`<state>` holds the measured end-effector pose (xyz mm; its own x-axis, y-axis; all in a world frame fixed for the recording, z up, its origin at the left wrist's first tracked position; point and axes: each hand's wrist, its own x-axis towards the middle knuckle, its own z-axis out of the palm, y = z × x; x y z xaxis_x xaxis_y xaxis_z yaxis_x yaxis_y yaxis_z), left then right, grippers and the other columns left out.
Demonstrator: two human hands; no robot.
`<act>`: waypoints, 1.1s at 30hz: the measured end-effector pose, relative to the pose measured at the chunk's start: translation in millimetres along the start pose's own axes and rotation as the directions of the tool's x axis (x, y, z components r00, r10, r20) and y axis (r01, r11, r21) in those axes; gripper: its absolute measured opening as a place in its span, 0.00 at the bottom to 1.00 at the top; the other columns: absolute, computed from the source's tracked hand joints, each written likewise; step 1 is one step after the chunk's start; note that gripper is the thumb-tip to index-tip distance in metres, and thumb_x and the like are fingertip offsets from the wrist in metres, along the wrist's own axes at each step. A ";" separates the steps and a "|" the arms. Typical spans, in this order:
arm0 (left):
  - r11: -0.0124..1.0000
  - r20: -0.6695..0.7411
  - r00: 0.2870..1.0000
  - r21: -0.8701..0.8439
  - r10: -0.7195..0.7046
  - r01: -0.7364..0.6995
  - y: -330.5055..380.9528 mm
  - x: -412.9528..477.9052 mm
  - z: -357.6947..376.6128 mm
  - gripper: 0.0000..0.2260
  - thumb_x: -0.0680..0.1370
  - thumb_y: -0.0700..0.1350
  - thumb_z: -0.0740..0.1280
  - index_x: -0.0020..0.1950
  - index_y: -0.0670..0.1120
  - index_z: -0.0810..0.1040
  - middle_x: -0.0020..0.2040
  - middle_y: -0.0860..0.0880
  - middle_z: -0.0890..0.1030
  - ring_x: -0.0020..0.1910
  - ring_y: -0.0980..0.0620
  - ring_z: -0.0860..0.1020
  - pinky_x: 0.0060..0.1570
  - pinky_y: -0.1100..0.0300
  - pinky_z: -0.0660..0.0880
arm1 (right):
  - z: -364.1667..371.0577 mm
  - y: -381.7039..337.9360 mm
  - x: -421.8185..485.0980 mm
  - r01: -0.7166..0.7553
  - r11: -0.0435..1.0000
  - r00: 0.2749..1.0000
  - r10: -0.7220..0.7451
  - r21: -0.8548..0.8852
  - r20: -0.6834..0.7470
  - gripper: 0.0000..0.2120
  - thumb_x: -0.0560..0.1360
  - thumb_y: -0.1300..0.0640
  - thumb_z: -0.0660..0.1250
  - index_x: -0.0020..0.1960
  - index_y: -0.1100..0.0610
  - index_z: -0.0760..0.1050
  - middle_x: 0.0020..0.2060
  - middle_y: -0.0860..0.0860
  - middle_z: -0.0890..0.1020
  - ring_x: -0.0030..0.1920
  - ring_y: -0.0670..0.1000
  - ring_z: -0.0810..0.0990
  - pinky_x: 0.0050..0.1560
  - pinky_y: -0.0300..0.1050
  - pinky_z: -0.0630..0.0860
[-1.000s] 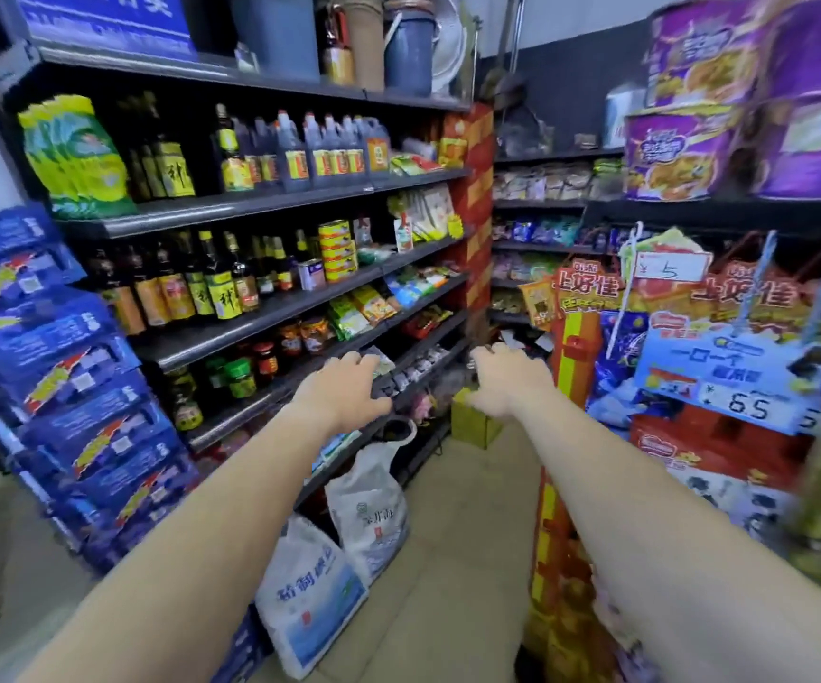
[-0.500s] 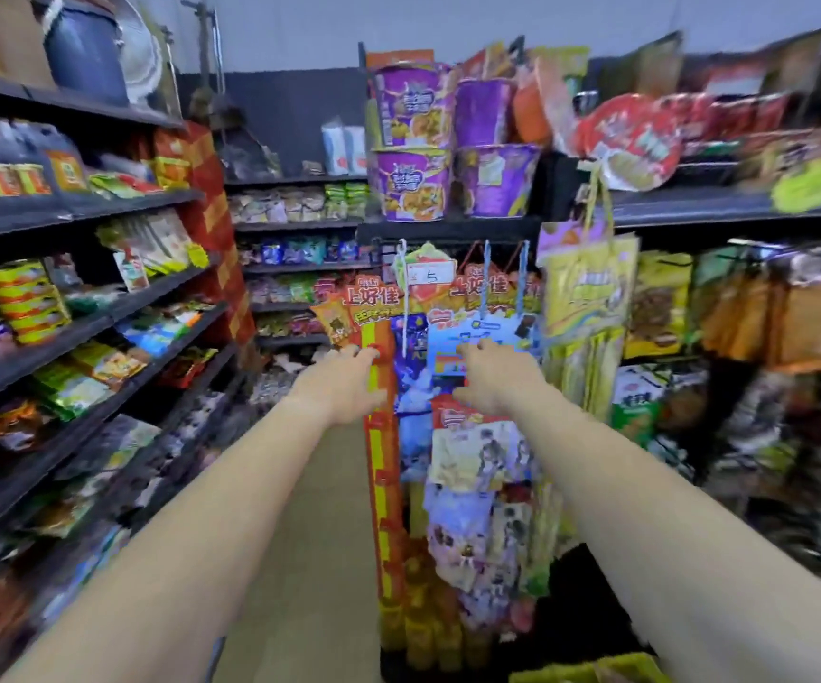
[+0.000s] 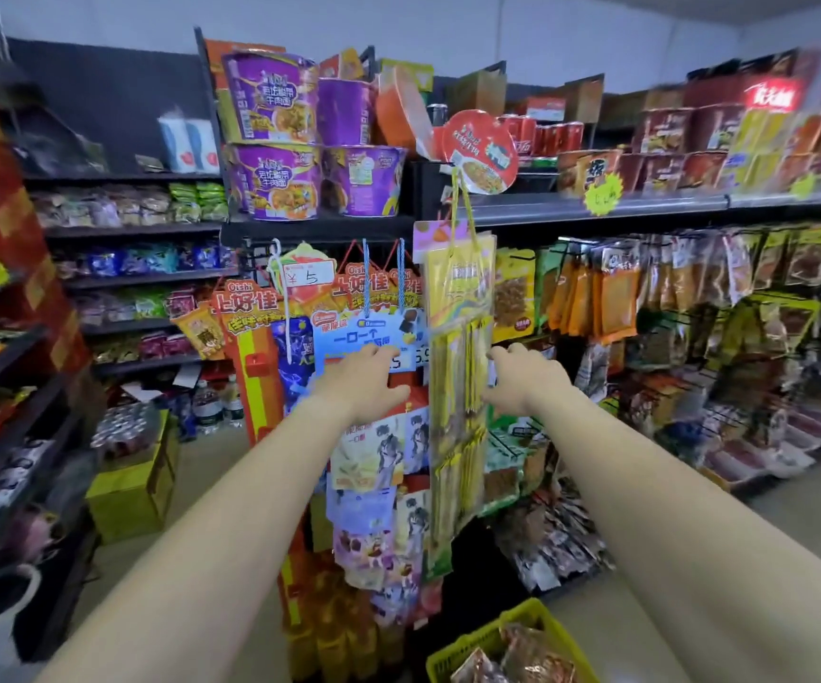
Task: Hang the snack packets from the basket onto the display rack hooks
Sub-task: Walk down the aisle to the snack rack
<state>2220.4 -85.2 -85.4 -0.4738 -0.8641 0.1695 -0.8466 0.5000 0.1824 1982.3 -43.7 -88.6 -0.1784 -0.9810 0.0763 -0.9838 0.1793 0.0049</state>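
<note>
A yellow-green basket (image 3: pixel 453 659) sits on the floor at the bottom centre-right, with brown snack packets (image 3: pixel 522 658) inside. The display rack (image 3: pixel 694 327) on the right carries many orange and brown packets hanging on hooks. Both my arms stretch forward at chest height. My left hand (image 3: pixel 361 384) hovers in front of a hanging strip of blue and white packets at the shelf end, fingers loosely curled, holding nothing. My right hand (image 3: pixel 527 379) is just right of a hanging yellow strip (image 3: pixel 458 367), fingers apart and empty.
Purple noodle tubs (image 3: pixel 275 179) stand on the shelf end above. Dark shelves of bottles and packets line the left side of the aisle. A yellow carton (image 3: pixel 127 490) sits on the floor at left. Bare floor runs between the shelves.
My view has swung right, from the left shelves to the end display and hook rack. The basket has come into view below. Both hands stay stretched out and empty.
</note>
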 end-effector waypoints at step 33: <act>0.906 0.364 0.837 0.047 -0.408 0.421 143.4 225.7 563.7 0.27 0.80 0.59 0.62 0.76 0.50 0.65 0.73 0.46 0.68 0.70 0.42 0.71 0.63 0.49 0.72 | 495.2 295.6 251.7 0.262 0.940 0.874 -0.327 0.218 0.359 0.34 0.76 0.38 0.65 0.75 0.52 0.60 0.72 0.58 0.66 0.66 0.62 0.71 0.61 0.58 0.74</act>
<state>1855.5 -240.7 -566.9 -0.1392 -0.9483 -0.2853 -0.9779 0.0862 0.1906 1637.5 -274.3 -561.7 0.1596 -0.9429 -0.2924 -0.9755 -0.1052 -0.1932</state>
